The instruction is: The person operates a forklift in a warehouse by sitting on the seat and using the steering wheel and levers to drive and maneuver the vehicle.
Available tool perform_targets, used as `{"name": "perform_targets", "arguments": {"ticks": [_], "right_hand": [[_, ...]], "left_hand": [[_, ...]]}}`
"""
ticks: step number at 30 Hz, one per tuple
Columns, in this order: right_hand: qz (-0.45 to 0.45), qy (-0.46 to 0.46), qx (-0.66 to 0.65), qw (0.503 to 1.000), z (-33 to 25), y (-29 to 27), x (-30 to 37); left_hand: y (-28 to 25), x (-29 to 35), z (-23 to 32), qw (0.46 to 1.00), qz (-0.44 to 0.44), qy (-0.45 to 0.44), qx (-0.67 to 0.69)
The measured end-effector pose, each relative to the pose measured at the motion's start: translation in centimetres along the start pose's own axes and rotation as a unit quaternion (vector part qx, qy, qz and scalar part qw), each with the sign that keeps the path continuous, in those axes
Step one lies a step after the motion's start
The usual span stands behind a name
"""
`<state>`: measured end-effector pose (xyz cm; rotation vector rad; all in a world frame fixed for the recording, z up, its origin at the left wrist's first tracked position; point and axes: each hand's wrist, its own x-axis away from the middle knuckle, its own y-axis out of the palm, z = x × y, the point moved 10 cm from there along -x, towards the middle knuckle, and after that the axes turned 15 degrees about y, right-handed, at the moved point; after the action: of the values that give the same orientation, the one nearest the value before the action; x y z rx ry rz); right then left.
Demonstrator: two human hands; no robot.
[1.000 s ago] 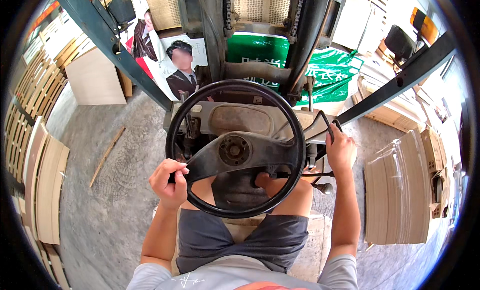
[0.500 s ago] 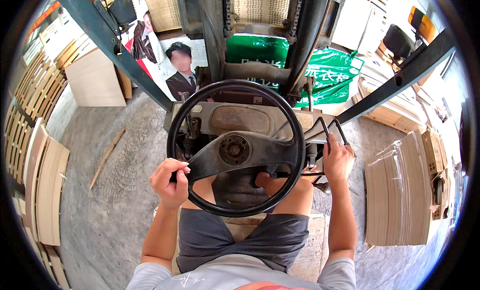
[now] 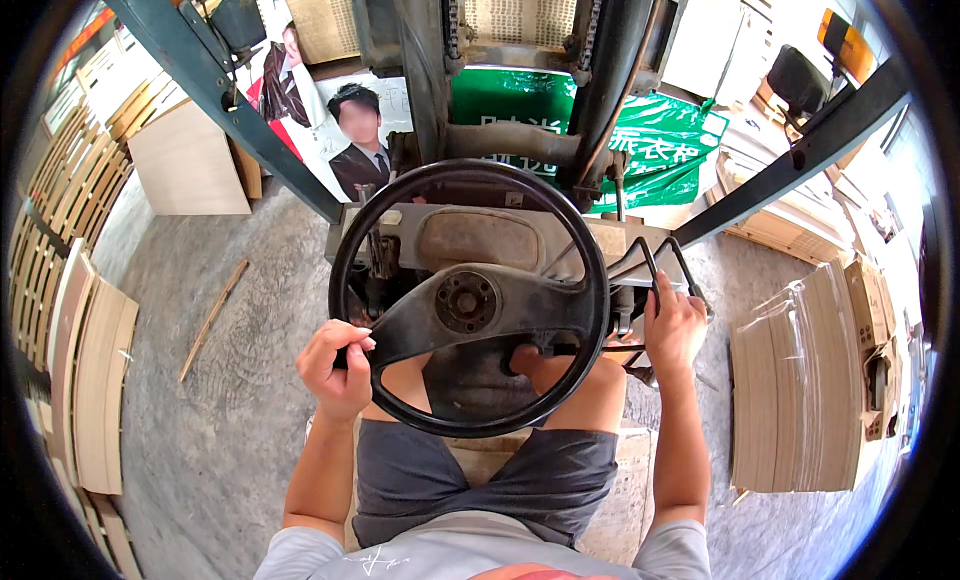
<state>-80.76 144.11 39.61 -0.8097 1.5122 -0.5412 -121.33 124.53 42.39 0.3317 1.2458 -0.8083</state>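
A black steering wheel (image 3: pixel 598 330) fills the middle of the view, with a worn hub and broad spokes. At its lower left rim my left hand (image 3: pixel 338 368) is closed round the wheel, the thumb and fingertips meeting on top. To the right of the wheel stand several thin black control levers (image 3: pixel 640 248) with bent, looped tops. My right hand (image 3: pixel 674 325) is closed on one of these levers, its index finger stretched along the rod. Part of the grip is hidden under the palm. My bare legs and one foot show below the wheel.
A dark forklift mast (image 3: pixel 425 80) with chains rises ahead. Behind it hang a green sheet (image 3: pixel 665 150) and a poster (image 3: pixel 360 145). Stacked boards (image 3: pixel 795 380) stand on the right, more boards (image 3: pixel 100 380) on the left. A wooden strip (image 3: pixel 213 320) lies on the concrete floor.
The view has shifted very slightly. Both hands keep their hold, the left on the wheel and the right on the lever.
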Motion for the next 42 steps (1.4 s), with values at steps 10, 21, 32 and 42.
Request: {"name": "perform_targets", "arguments": {"ticks": [10,21,32,42], "right_hand": [[-0.012,0.008,0.020,1.000,0.7,1.8,1.2],[-0.001,0.011,0.012,1.000,0.9,1.8,2.1],[-0.019,0.030,0.008,0.999,0.9,0.5,5.0],[0.019,0.064,0.003,0.998,1.9,-3.3,-3.0]], "left_hand": [[0.7,-0.1,-0.5,1.000,-0.010,0.001,-0.008],[0.8,-0.2,-0.8,1.000,0.001,0.005,-0.009],[-0.2,-0.3,0.2,1.000,0.013,0.000,-0.017],[1.0,0.7,-0.6,1.000,-0.002,-0.014,-0.011]]}}
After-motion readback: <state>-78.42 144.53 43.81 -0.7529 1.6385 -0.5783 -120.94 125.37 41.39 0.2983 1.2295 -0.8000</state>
